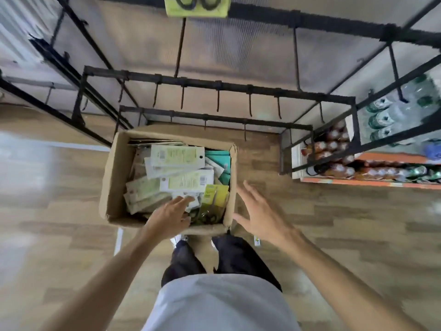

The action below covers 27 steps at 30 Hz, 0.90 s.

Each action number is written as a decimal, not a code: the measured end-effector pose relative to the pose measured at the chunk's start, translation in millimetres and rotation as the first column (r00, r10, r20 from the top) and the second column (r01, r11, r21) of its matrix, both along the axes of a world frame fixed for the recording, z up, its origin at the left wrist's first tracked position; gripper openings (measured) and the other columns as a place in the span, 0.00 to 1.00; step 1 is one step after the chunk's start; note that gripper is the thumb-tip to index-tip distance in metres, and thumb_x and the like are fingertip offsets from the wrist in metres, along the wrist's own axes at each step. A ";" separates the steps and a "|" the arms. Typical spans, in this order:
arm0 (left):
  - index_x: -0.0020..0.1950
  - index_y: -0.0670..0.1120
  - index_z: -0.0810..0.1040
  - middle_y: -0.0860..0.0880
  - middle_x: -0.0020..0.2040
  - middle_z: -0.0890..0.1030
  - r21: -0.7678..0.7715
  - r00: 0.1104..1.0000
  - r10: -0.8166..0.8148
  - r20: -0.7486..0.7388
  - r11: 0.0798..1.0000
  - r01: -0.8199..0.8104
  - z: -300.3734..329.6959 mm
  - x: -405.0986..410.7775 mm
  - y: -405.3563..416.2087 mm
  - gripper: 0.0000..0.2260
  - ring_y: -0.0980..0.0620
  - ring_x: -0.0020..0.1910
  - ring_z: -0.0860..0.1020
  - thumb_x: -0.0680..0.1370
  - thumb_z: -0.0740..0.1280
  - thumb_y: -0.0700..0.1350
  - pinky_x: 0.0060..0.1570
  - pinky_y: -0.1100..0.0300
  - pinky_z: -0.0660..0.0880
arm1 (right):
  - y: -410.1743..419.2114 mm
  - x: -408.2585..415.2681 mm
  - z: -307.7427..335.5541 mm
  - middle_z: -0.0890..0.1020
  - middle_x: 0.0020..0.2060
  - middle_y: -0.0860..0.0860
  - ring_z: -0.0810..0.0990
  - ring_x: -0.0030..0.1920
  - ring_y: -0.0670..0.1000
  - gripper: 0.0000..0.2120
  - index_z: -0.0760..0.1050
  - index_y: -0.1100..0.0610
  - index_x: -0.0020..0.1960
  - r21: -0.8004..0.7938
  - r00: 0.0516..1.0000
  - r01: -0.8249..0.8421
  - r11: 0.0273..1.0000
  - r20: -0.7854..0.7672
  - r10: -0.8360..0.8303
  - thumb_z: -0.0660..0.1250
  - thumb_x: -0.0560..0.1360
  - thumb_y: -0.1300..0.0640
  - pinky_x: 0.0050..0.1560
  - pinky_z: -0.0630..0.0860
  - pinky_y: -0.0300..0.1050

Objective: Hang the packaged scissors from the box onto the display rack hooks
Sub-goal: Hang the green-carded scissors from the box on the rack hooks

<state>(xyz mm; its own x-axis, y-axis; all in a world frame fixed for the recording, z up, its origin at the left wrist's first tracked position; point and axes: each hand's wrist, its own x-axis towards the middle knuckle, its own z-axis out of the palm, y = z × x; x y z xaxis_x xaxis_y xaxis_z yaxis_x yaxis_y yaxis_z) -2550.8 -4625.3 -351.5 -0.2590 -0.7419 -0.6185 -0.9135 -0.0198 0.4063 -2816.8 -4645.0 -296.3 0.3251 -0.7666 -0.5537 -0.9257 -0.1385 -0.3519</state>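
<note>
One packaged pair of scissors [197, 5] hung on the display rack [214, 86], at the top edge of the view on the upper rail; this was the only hung item visible. Most hooks [217, 101] on the lower rails stood bare, so the task was judged to be at an early stage, with the bulk of the stock left to hang. On the floor below the rack sat the cardboard box [114, 177], open-topped and filled with a loose pile of packaged scissors [177, 155], most lying label side up. A yellow-green pack [216, 194] lay against the box's right wall.

Both arms were extended downward toward the box. The left hand [173, 210] reached inside over the near wall, fingers straight and resting on the packs, gripping nothing. The right hand [259, 215] hovered just outside the right wall, fingers spread, holding nothing.
</note>
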 end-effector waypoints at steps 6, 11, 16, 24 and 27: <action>0.68 0.50 0.72 0.47 0.62 0.81 0.063 0.976 0.216 0.025 0.974 -0.217 -59.6 -28.7 0.4 0.18 0.43 0.58 0.80 0.77 0.65 0.47 0.52 0.51 0.78 | 1.7 -9.2 -18.1 0.48 0.81 0.49 0.51 0.80 0.51 0.38 0.47 0.48 0.82 0.087 0.999 -0.005 0.996 -0.032 0.008 0.63 0.79 0.40 0.76 0.59 0.50; 0.68 0.47 0.73 0.47 0.60 0.82 0.124 0.882 0.470 -0.032 0.878 -0.463 -97.1 -47.8 -8.1 0.18 0.45 0.58 0.80 0.78 0.68 0.44 0.55 0.53 0.77 | -7.4 -11.4 -18.8 0.50 0.81 0.49 0.53 0.80 0.50 0.38 0.48 0.48 0.82 0.087 0.999 -0.041 0.995 -0.029 0.043 0.63 0.80 0.40 0.75 0.59 0.48; 0.61 0.44 0.79 0.46 0.54 0.84 0.132 0.732 0.672 -0.108 0.740 -0.660 -118.5 -65.2 -4.5 0.12 0.47 0.51 0.83 0.78 0.67 0.39 0.51 0.57 0.78 | -8.6 -16.5 -20.6 0.49 0.81 0.47 0.53 0.80 0.49 0.36 0.48 0.47 0.82 0.168 0.998 -0.061 0.984 -0.024 0.066 0.62 0.81 0.42 0.75 0.59 0.47; 0.57 0.50 0.81 0.46 0.49 0.84 0.117 0.646 0.762 -0.042 0.646 -0.754 -141.7 -76.1 7.1 0.09 0.46 0.44 0.79 0.78 0.69 0.43 0.43 0.56 0.74 | 1.7 -28.7 -39.6 0.53 0.81 0.46 0.54 0.79 0.46 0.32 0.52 0.48 0.81 0.247 0.998 -0.036 0.968 -0.048 0.049 0.62 0.81 0.46 0.77 0.56 0.45; 0.54 0.51 0.81 0.46 0.47 0.84 0.060 0.655 0.756 -0.005 0.654 -0.754 -143.2 -80.2 5.5 0.06 0.43 0.46 0.81 0.78 0.69 0.46 0.41 0.56 0.71 | 7.3 -28.2 -47.7 0.53 0.81 0.47 0.54 0.79 0.46 0.32 0.53 0.49 0.81 0.259 0.997 -0.044 0.965 -0.054 0.060 0.61 0.81 0.46 0.77 0.56 0.45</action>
<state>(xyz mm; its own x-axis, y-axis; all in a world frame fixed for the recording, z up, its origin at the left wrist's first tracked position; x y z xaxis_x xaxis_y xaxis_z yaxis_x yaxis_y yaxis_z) -2631.0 -4619.8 -494.7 0.3598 -0.6588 -0.6608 -0.5637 -0.7178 0.4087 -2845.1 -4637.6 -344.0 0.3204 -0.5788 -0.7499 -0.9405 -0.0998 -0.3249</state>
